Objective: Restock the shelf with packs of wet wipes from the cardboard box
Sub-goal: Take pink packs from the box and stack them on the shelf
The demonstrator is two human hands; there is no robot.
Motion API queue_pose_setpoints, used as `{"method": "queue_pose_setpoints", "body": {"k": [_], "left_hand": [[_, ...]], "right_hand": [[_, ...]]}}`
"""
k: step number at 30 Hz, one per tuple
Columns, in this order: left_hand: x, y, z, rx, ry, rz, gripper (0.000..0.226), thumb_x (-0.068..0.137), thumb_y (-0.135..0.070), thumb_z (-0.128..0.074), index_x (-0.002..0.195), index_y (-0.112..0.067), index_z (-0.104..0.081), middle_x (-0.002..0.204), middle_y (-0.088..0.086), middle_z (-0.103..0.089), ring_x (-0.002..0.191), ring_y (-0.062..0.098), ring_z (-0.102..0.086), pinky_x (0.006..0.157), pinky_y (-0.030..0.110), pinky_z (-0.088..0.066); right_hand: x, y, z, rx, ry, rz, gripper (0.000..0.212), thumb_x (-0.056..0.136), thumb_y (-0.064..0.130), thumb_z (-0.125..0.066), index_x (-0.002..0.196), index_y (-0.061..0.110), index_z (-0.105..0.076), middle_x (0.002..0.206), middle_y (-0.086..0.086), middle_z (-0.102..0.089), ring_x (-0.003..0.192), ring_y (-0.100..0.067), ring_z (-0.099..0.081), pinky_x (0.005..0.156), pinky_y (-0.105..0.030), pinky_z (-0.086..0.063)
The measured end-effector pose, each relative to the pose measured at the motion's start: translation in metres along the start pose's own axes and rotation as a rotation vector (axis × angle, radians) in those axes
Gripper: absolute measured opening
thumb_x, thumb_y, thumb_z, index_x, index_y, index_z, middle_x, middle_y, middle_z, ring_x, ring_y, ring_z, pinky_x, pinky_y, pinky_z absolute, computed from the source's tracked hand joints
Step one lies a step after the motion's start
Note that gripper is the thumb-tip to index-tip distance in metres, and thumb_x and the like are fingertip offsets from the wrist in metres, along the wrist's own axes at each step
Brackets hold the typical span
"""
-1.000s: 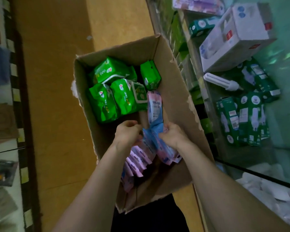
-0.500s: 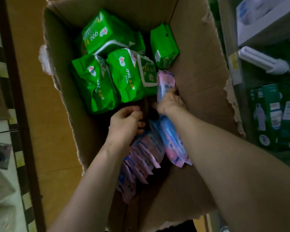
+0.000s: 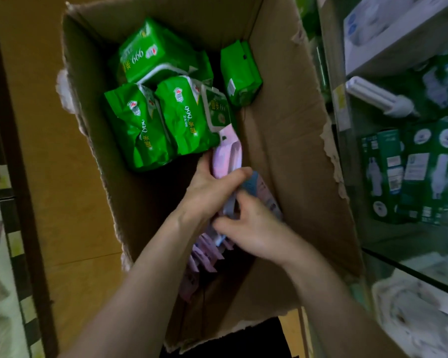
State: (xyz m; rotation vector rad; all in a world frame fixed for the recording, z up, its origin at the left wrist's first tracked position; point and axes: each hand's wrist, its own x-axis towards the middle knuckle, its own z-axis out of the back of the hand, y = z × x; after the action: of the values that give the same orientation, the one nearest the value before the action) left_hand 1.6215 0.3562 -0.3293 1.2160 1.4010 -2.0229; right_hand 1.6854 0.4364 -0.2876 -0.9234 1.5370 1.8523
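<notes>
An open cardboard box [image 3: 290, 140] fills the middle of the view. Several green wet-wipe packs [image 3: 163, 117] lie at its far end. A row of thin pink and blue wipe packs [image 3: 204, 257] stands along the near middle. My left hand [image 3: 210, 187] grips a pink pack [image 3: 228, 156] from the left, thumb over its top. Just below it, my right hand [image 3: 251, 226] has its fingers curled round the pink and blue packs [image 3: 267, 197]. Both hands are inside the box and touch each other.
A glass shelf unit [image 3: 347, 120] stands to the right, holding green bulb boxes [image 3: 409, 174], a loose white lamp tube [image 3: 380, 99] and a white carton [image 3: 388, 32]. White bags lie on the lower shelf. An orange-brown floor lies left of the box.
My head has moved closer to the box. My right hand drew back from the far pink pack to the near packs. My left hand reached forward and took the pink pack.
</notes>
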Motion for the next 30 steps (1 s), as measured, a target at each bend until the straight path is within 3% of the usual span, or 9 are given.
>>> {"method": "queue_pose_setpoints", "body": {"k": [2,5,7,10,13,18,24,27,30], "left_hand": [[0.001,0.006,0.006,-0.036,-0.008,0.044,0.084,0.056,-0.050,-0.075,0.134,-0.032,-0.049,0.112,-0.002,-0.066,0.098,0.018,-0.065,0.092,0.042,-0.054],[0.003,0.012,0.011,-0.101,0.006,0.085,0.085,0.056,-0.052,-0.075,0.134,-0.028,-0.049,0.112,-0.001,-0.066,0.098,0.020,-0.066,0.092,0.043,-0.053],[0.001,0.012,0.009,-0.105,0.012,0.092,0.091,0.054,-0.056,-0.074,0.136,-0.029,-0.046,0.115,0.000,-0.064,0.100,0.021,-0.065,0.091,0.044,-0.053],[0.001,0.014,0.009,-0.102,0.017,0.097,0.085,0.064,-0.054,-0.076,0.138,-0.029,-0.043,0.118,0.000,-0.062,0.101,0.021,-0.063,0.092,0.043,-0.053],[0.000,0.016,0.010,-0.116,0.013,0.108,0.082,0.065,-0.054,-0.076,0.137,-0.028,-0.044,0.116,0.000,-0.062,0.101,0.021,-0.063,0.092,0.043,-0.052],[-0.007,0.009,0.016,-0.074,-0.002,0.122,0.080,0.066,-0.056,-0.073,0.135,-0.024,-0.047,0.119,0.001,-0.061,0.103,0.022,-0.061,0.094,0.042,-0.051],[-0.038,-0.013,0.017,-0.129,-0.015,0.107,0.078,0.064,-0.052,-0.074,0.130,-0.017,-0.051,0.115,0.007,-0.064,0.097,0.027,-0.065,0.090,0.042,-0.054],[-0.062,-0.029,0.023,-0.232,0.021,0.084,0.068,0.067,-0.038,-0.072,0.127,-0.009,-0.054,0.096,0.008,-0.067,0.077,0.020,-0.069,0.065,0.027,-0.056],[-0.092,-0.050,0.031,-0.285,-0.012,0.041,0.054,0.080,-0.025,-0.066,0.127,-0.004,-0.054,0.069,0.003,-0.055,0.042,0.010,-0.056,0.038,0.012,-0.038]], "right_hand": [[0.009,-0.013,0.016,0.159,0.126,-0.089,0.035,0.086,0.003,-0.059,0.112,0.027,-0.057,0.108,0.005,-0.067,0.104,-0.010,-0.063,0.098,-0.032,-0.049],[0.048,-0.051,0.029,-0.405,-0.057,-0.302,0.068,0.088,0.014,-0.060,0.147,0.023,-0.029,0.143,-0.005,-0.043,0.129,-0.023,-0.045,0.107,-0.039,-0.040],[0.065,-0.069,0.024,-0.660,-0.153,-0.448,0.086,0.086,0.019,-0.064,0.152,0.024,-0.011,0.148,-0.012,-0.031,0.134,-0.032,-0.036,0.110,-0.043,-0.035],[0.080,-0.080,0.020,-0.625,-0.206,-0.504,0.091,0.085,0.021,-0.068,0.151,0.021,-0.004,0.149,-0.016,-0.026,0.138,-0.033,-0.028,0.113,-0.043,-0.029],[0.084,-0.079,0.022,-0.574,-0.288,-0.513,0.086,0.084,0.022,-0.069,0.149,0.018,-0.013,0.147,-0.016,-0.029,0.136,-0.033,-0.033,0.107,-0.041,-0.034],[0.068,-0.066,0.039,-0.456,-0.409,-0.429,0.042,0.093,0.025,-0.055,0.130,0.010,-0.047,0.129,-0.015,-0.054,0.117,-0.034,-0.054,0.087,-0.032,-0.044],[0.024,-0.023,0.049,-0.210,-0.495,-0.167,0.029,0.087,0.026,-0.058,0.112,0.012,-0.061,0.105,-0.010,-0.065,0.096,-0.030,-0.062,0.079,-0.033,-0.051],[-0.002,0.013,0.045,-0.184,-0.538,-0.016,0.023,0.082,0.027,-0.060,0.098,0.012,-0.068,0.094,-0.010,-0.069,0.088,-0.030,-0.065,0.079,-0.040,-0.055],[-0.029,0.048,0.042,-0.213,-0.571,0.124,0.021,0.082,0.025,-0.060,0.091,0.010,-0.069,0.088,-0.010,-0.070,0.083,-0.031,-0.065,0.075,-0.038,-0.055]]}}
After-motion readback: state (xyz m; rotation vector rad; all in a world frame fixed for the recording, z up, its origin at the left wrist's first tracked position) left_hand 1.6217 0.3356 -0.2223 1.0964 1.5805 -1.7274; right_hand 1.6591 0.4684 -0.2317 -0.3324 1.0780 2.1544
